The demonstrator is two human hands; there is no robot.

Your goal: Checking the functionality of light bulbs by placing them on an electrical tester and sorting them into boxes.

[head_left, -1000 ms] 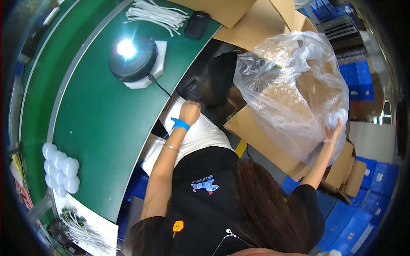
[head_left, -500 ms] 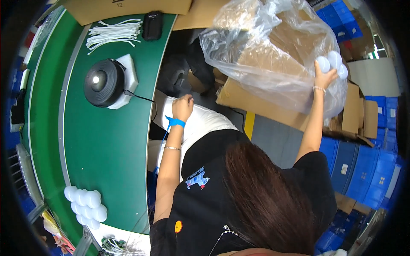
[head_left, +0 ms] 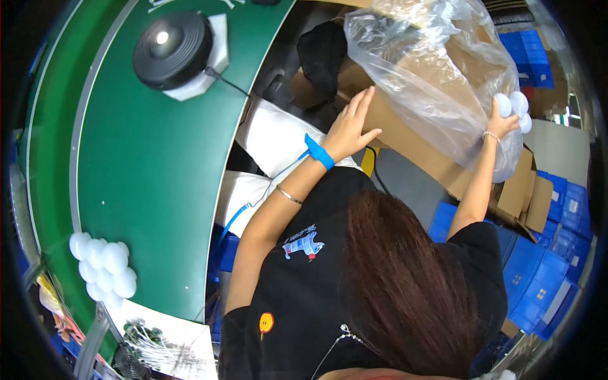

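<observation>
Since half a second ago, the left hand (head_left: 350, 130) has gone from the white cloth on the lap up to the near edge of the cardboard box (head_left: 405, 136), where it now lies with fingers spread flat and clamped on nothing; the right hand (head_left: 500, 123) has stayed at the far side of the clear plastic bag (head_left: 437, 76). That right grip is closed around a small cluster of white round caps (head_left: 514, 107), pressed against the outside of the bag's film, so the caps sit at the bag's right flank, high over the box. By my reading, the flat left palm steadies the box so it does not tip while the bag that lines it is handled. A blue wrist strap (head_left: 318, 152) with a coiled lead rings the left wrist, a thin bracelet below it. Further out, the green desk (head_left: 152, 190) curves along the person's left, carrying a round black lamp-like unit (head_left: 172, 47) on a white pad and, near its lower edge, a clump of white domes (head_left: 104, 265). Blue crates (head_left: 538, 278) are stacked on the right, and the person's own head and dark hair block the lower view.
</observation>
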